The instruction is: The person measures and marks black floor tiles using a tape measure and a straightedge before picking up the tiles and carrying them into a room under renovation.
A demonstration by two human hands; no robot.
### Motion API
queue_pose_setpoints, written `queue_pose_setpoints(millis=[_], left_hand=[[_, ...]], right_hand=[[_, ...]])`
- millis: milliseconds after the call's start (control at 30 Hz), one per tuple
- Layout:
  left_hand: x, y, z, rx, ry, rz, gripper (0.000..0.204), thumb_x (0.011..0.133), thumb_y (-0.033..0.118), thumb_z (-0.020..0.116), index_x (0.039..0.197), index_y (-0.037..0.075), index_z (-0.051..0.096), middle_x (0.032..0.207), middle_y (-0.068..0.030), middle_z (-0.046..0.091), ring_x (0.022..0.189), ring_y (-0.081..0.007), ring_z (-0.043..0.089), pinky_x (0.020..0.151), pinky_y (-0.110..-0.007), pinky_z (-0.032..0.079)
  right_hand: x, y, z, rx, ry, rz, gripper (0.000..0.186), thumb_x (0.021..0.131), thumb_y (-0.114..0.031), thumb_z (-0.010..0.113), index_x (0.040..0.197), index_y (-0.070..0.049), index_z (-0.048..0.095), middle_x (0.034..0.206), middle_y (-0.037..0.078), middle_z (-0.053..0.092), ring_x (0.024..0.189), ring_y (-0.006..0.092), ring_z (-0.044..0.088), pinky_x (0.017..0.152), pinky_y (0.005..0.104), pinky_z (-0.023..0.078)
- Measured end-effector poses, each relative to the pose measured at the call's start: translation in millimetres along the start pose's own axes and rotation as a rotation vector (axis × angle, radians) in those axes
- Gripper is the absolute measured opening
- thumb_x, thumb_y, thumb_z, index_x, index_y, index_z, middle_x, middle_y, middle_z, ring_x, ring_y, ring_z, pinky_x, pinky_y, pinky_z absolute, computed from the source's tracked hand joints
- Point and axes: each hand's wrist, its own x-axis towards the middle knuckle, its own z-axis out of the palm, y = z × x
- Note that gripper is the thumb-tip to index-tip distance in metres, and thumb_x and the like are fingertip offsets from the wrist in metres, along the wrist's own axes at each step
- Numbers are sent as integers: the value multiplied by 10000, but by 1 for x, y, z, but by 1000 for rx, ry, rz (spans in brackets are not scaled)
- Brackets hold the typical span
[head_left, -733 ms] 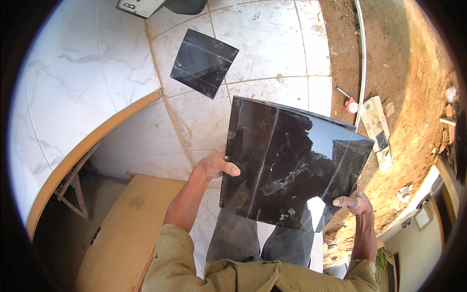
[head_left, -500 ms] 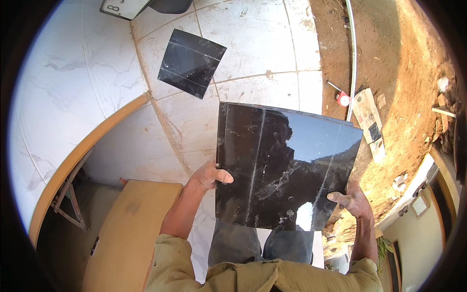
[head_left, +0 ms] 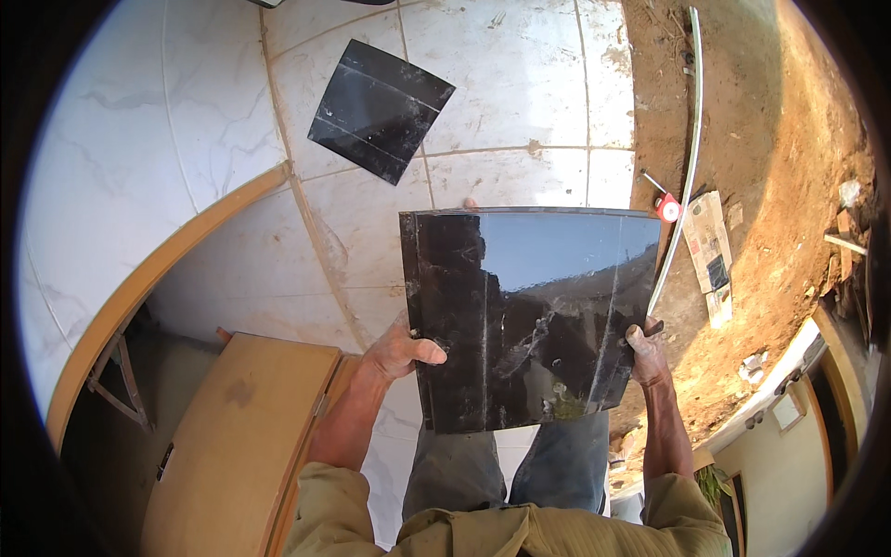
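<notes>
A glossy black tile (head_left: 538, 343) with pale dusty streaks is held up in front of my body, reflecting sky and a dark outline. A second edge shows along its left side, so at least one more tile seems to lie behind it. My left hand (head_left: 405, 351) is closed on its left edge, thumb on the front face and one fingertip showing past the top edge. My right hand (head_left: 647, 355) grips the right edge, thumb upward, beside a small dark piece I cannot make out. Another black tile (head_left: 382, 111) lies flat on the floor ahead.
Dusty white floor tiles (head_left: 501, 84) end at bare brown soil on the right. A long pale strip (head_left: 694, 111), a red-and-white tool (head_left: 666, 207) and flattened cardboard (head_left: 710, 251) lie there. At left stand a wooden door (head_left: 232, 418) and a curved-looking wooden edge (head_left: 167, 251).
The held tile has turned slightly and shifted a little left, with its reflection changed. My right hand has moved inward and up. The view has tipped, lowering the floor scene slightly rightward.
</notes>
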Motion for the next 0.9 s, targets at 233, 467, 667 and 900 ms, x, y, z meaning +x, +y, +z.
queue_pose_setpoints(millis=[233,467,667,900], left_hand=[[-3,-1,-8,-212,135,62,693,629,80,708,1294,50,519,1109,-99,631,1016,-256,631,898,-393,538],[-19,-14,-62,-262,289,-11,633,625,12,663,1246,36,544,1097,-110,636,983,-277,647,855,-412,571],[-41,-9,-57,-483,430,229,671,592,-5,628,1255,32,536,1092,-110,631,995,-287,639,908,-433,555],[-54,-36,-105,-581,748,386,711,607,20,639,1303,39,493,1153,-106,587,1022,-280,629,889,-426,567]], right_hand=[[57,-39,75,-249,-163,-34,926,695,-493,857,1302,99,485,1165,151,627,1041,193,583,916,339,494],[122,-40,111,-607,-229,-220,887,724,-536,821,1280,85,514,1127,145,640,1018,181,577,924,335,480],[189,-83,148,-675,-256,-232,842,813,-736,587,1092,57,626,775,82,621,772,185,606,683,327,499],[364,-123,215,-1371,-9,-580,419,847,-367,710,918,41,642,810,254,665,789,396,661,695,444,511]])
